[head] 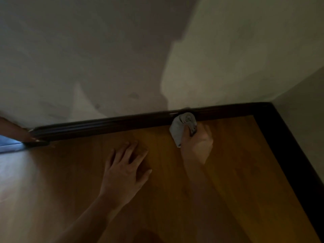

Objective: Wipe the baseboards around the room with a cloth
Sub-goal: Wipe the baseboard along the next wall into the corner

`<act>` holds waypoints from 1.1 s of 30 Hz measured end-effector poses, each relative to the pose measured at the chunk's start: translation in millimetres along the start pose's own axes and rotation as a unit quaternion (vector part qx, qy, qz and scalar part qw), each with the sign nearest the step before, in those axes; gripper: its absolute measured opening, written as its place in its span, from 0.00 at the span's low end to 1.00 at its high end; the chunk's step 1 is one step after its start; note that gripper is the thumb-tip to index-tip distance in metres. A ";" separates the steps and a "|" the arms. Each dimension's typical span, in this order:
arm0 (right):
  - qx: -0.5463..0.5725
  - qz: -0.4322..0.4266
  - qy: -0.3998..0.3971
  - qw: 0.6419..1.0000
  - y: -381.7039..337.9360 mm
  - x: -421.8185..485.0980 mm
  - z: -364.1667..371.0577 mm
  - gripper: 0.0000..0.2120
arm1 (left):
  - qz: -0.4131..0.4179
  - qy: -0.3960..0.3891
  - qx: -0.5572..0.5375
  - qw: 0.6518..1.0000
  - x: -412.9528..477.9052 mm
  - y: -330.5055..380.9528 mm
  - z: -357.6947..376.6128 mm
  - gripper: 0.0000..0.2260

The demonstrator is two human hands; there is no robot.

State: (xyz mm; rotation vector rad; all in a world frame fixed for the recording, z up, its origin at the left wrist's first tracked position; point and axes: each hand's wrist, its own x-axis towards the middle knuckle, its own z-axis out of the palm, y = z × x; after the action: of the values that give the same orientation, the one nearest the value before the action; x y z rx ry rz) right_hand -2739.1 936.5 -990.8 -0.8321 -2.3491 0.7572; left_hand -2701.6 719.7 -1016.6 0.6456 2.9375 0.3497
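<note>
While our right hand (197, 146) grips the cloth (183, 125) bunched against the baseboard (105, 124), our left hand (126, 165) lies flat on the floor (70, 172), fingers spread and holding nothing, apparently taking our weight as we lean in. The cloth sits on the back-wall run, nearer the corner (265, 105) than the left end.

To wipe this stretch well, we judge it best to press the wad into the moulded top edge first (dust tends to settle on that ledge). Then we draw it along the face in one long pass toward the corner, refolding when the working side soils. At the corner we should push a fold right into the joint, then turn down the side run (289, 146). The left hand ought to shift along with us so the reach never gets stretched.

The baseboard is dark, glossy wood with a stepped profile that catches a thin highlight, so it should wipe smoothly. The cloth is pale grey and soft, crumpled into a loose roll, with a tail hanging beside the hand. The floor is warm brown plank with a low sheen. Above, the wall (87, 58) is matt, pale and blotched with shadow.
</note>
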 end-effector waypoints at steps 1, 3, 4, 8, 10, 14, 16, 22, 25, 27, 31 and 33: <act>0.007 -0.006 -0.008 1.000 -1.2 -1.6 1.4 0.06 | -0.001 0.002 -0.002 1.000 0.1 0.4 0.3 0.28; 0.013 -0.025 -0.022 0.999 0.8 -2.0 3.0 0.07 | 0.000 0.003 -0.002 1.000 1.7 1.9 1.1 0.28; 0.013 -0.031 -0.024 0.999 3.3 0.1 2.4 0.07 | -0.001 0.001 0.000 1.000 3.1 2.9 1.3 0.28; 0.001 0.006 0.007 1.000 8.6 8.3 -3.1 0.07 | -0.002 -0.010 0.008 1.000 6.4 6.7 0.0 0.28; 0.004 0.001 -0.002 1.000 4.6 4.1 -1.6 0.06 | -0.004 -0.011 0.017 1.000 6.9 7.4 0.0 0.28; -0.002 -0.022 -0.007 1.000 7.2 3.6 -0.6 0.06 | -0.003 -0.007 0.019 1.000 7.1 6.7 0.9 0.29; -0.006 0.014 0.027 1.000 11.5 9.8 -4.6 0.07 | 0.003 -0.011 0.022 1.000 6.6 5.6 0.2 0.29; 0.007 -0.019 -0.009 1.000 -3.4 -7.9 4.1 0.05 | 0.011 -0.017 0.020 1.000 3.4 2.5 -0.1 0.29; 0.022 -0.056 -0.044 0.997 -17.4 -22.2 11.0 0.05 | 0.016 -0.022 0.016 1.000 1.4 1.7 -1.7 0.29; 0.030 -0.074 -0.064 0.995 -24.1 -26.6 12.4 0.07 | 0.020 -0.026 0.019 0.999 -0.4 -0.2 -2.8 0.29; 0.028 -0.081 -0.074 0.994 -18.2 -17.7 7.1 0.08 | 0.020 -0.035 0.026 0.999 -2.6 -2.1 -3.1 0.30; 0.026 -0.067 -0.056 0.996 -6.3 -7.3 2.1 0.06 | 0.011 -0.031 0.019 0.999 -2.6 0.8 -2.0 0.30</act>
State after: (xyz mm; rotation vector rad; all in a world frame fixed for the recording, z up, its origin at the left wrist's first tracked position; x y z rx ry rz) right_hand -2738.0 926.8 -990.3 -0.6181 -2.4446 0.8223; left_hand -2699.2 718.9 -1014.3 0.6828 2.8870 0.2706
